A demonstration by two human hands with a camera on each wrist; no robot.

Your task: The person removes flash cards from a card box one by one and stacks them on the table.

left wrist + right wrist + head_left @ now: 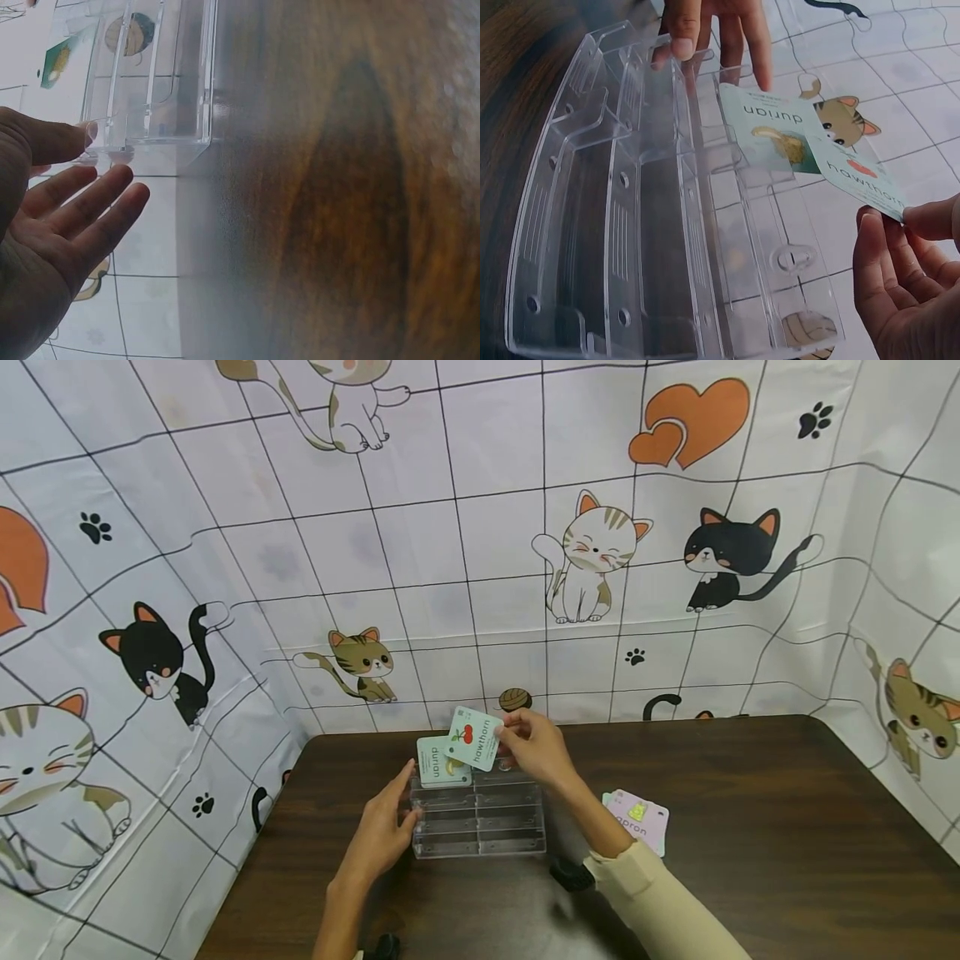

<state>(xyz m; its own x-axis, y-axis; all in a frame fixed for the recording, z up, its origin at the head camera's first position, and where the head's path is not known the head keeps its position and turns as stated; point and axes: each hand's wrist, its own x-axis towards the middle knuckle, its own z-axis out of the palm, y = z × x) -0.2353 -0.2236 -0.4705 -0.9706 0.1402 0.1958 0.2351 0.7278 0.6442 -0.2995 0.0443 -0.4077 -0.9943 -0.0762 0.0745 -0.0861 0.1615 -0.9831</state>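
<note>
My right hand pinches a pale green card by its edge, between thumb and fingertips. The card has a red fruit picture and the word hawthorn, and overlaps the durian card in the right wrist view. That durian card stands upside down in the top left compartment of a clear plastic tiered rack. Beside the rack's left end is my left hand, thumb and fingertips touching its edge, the other fingers loosely extended. The rack's lower tiers show no cards.
A small pile of cards, a pink one on top, lies on the dark wooden table right of the rack, partly behind my right forearm. A white cat-print sheet hangs behind the table.
</note>
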